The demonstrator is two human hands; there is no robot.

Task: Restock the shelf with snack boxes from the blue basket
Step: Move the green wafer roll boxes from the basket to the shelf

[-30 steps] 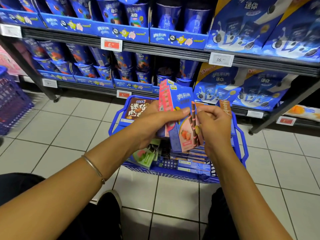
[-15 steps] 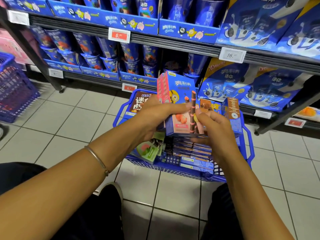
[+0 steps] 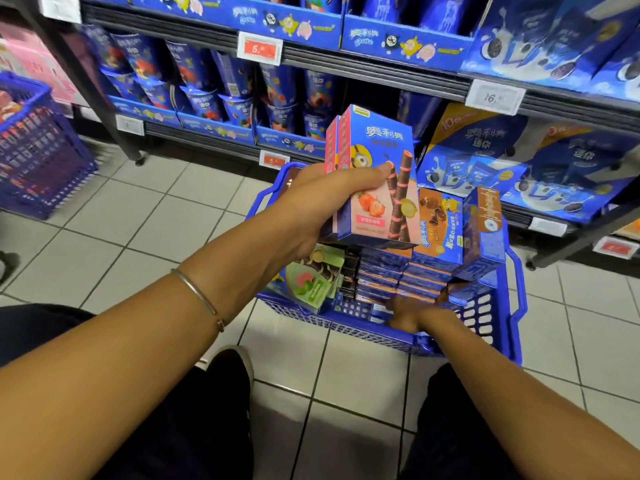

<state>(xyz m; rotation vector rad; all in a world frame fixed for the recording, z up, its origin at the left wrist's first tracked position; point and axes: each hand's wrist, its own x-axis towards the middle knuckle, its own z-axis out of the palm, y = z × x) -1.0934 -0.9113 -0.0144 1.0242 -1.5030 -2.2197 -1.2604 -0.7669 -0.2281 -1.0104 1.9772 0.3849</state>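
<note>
My left hand [image 3: 322, 202] grips a small stack of blue-and-pink strawberry snack boxes [image 3: 375, 174], held upright above the blue basket [image 3: 502, 313] on the floor. My right hand [image 3: 412, 315] reaches down into the front of the basket among flat stacked blue boxes [image 3: 391, 271]; its fingertips are blurred and partly hidden, so what they touch is unclear. Brown chocolate boxes [image 3: 440, 230] stand at the basket's right, a green box [image 3: 311, 278] leans at its left. The shelf [image 3: 346, 67] with blue snack cups and packs rises behind the basket.
A second blue basket [image 3: 38, 147] stands on the floor at the left. Large blue cookie packs [image 3: 502, 161] fill the lower right shelf. Red price tags [image 3: 259, 48] hang on the shelf edges. My knees and a shoe [image 3: 228, 372] are on the white tiles below.
My right hand has left the strawberry boxes and dropped into the front of the basket. My left hand alone now holds the stack, slightly higher.
</note>
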